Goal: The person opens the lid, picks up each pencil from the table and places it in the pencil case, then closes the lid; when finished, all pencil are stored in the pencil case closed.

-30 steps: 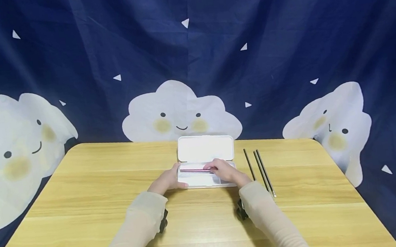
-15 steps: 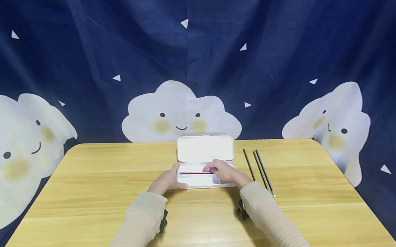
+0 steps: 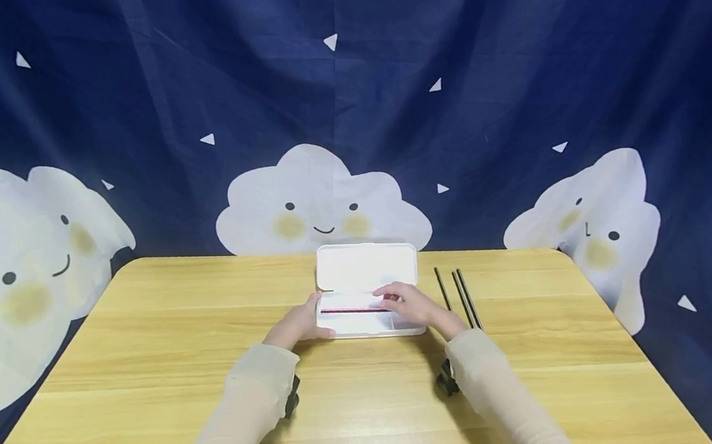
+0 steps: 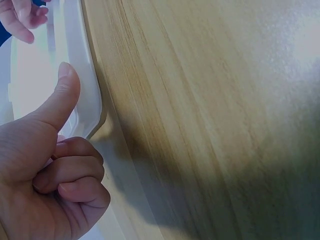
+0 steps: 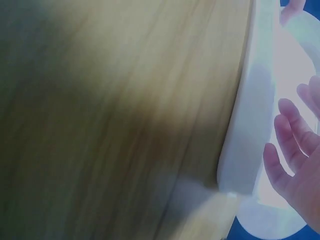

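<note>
An open white pencil case (image 3: 367, 322) lies on the table with its lid (image 3: 366, 265) tipped back. Inside it rests a thin dark-red stick (image 3: 353, 311), pencil-like, running lengthwise. My left hand (image 3: 298, 325) grips the case's left end; in the left wrist view its thumb lies along the rim and the other fingers are curled. My right hand (image 3: 413, 305) is over the right half of the case, overlapping the stick's right end in the head view. Its fingers are relaxed and spread in the right wrist view, with nothing seen between them.
Several slim dark rods with a metallic shine (image 3: 467, 301) lie right of the case, partly hidden by the right forearm. The wooden table (image 3: 206, 297) ends at a dark blue curtain (image 3: 341, 92) with cloud prints.
The red stick has shifted slightly toward the front inside the case. My right hand has loosened its fingers from it and moved slightly right. The left hand keeps its place on the case.
</note>
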Tool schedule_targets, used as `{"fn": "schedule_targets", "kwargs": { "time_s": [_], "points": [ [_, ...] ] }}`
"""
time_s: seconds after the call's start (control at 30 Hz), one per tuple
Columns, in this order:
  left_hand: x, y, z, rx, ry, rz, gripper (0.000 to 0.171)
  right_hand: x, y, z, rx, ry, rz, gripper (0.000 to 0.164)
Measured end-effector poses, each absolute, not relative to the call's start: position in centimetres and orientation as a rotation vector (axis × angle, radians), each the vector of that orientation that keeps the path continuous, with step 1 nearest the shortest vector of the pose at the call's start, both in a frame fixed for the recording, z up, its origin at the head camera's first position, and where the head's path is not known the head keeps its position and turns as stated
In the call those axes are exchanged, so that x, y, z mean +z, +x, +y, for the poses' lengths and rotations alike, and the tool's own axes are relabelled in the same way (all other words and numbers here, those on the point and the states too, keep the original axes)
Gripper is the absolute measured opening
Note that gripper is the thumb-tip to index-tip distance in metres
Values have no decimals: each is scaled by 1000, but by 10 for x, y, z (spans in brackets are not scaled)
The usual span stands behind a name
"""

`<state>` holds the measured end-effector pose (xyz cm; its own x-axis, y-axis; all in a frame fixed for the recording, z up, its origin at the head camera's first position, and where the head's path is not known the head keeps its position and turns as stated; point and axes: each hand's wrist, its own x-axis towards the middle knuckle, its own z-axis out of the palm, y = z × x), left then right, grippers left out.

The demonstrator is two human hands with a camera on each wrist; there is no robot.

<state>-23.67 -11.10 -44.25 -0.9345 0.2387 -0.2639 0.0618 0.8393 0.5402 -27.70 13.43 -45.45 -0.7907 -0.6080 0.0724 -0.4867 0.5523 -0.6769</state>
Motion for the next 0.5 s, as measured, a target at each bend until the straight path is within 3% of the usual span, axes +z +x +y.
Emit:
{"fn": "schedule_targets", "kwargs": {
  "time_s": [0.5],
  "points": [
    [-446, -239, -113, 783, 208, 2679, 92, -442, -270, 188, -1089, -838, 2657, 29]
  ]
}}
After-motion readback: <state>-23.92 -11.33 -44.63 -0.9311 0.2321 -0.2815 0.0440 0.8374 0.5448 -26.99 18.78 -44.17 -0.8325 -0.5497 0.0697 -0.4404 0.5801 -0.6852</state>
